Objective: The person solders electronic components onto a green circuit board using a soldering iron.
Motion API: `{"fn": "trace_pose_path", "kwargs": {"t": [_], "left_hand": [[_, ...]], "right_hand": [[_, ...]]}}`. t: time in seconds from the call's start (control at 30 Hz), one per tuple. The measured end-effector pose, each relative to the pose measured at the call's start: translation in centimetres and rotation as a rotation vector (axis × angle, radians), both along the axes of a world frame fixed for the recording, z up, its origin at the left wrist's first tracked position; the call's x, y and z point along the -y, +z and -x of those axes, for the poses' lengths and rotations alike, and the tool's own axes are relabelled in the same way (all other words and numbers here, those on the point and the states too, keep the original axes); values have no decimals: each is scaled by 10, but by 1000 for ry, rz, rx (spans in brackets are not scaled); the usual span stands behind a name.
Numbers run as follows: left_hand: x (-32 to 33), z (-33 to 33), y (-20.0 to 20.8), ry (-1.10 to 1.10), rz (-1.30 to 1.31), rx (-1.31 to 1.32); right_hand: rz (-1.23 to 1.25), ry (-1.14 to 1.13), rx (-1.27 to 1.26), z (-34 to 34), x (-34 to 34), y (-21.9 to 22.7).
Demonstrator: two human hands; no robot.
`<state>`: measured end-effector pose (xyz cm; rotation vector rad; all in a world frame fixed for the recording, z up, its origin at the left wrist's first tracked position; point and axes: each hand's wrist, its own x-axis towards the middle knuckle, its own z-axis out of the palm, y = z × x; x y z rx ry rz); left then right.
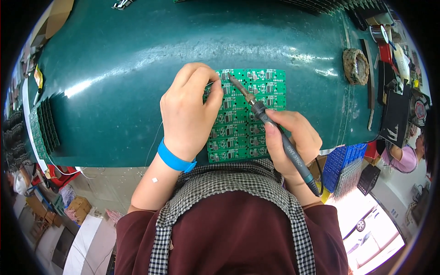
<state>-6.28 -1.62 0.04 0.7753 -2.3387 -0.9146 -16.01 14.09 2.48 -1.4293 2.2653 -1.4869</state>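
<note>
A panel of green circuit boards (236,130), set with small chips and parts in rows, lies flat on the green bench mat. My right hand (295,140) grips a dark grey soldering iron (279,133) like a pen, its tip resting at the panel's top row. My left hand (192,103) covers the panel's upper left, thumb and forefinger pinched on a thin strand of solder wire (210,84). Most of that strand is hidden by the fingers; a thin line (155,145) trails down beside the wrist. Around my left wrist sits a blue band (175,157).
More board panels stand on edge at the left (46,121) and far right (316,5). A brown ring-shaped roll (356,67) and a spool of wire (378,34) lie to the right. Below the bench's right side is a blue crate (341,165); another person (403,158) sits beyond.
</note>
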Motion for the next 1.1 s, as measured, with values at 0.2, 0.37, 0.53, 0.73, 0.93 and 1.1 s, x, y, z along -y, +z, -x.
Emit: {"fn": "trace_pose_path", "kwargs": {"t": [0.2,0.37,0.53,0.73,0.93,1.1], "left_hand": [[1,-3,0,-39,-6,32],[-6,-9,9,-56,-80,44],[-11,-12,3,-84,-63,35],[-16,-9,1,-59,-31,45],[-16,-11,0,-81,30,82],[-21,-19,10,-85,-77,91]], "right_hand": [[-13,-13,-89,-6,-4,-2],[9,-8,-106,-3,-15,1],[-17,4,-110,-4,-15,-2],[0,-6,-98,-4,-15,-6],[17,12,-101,-9,-19,-7],[16,12,-113,-8,-28,-2]]}}
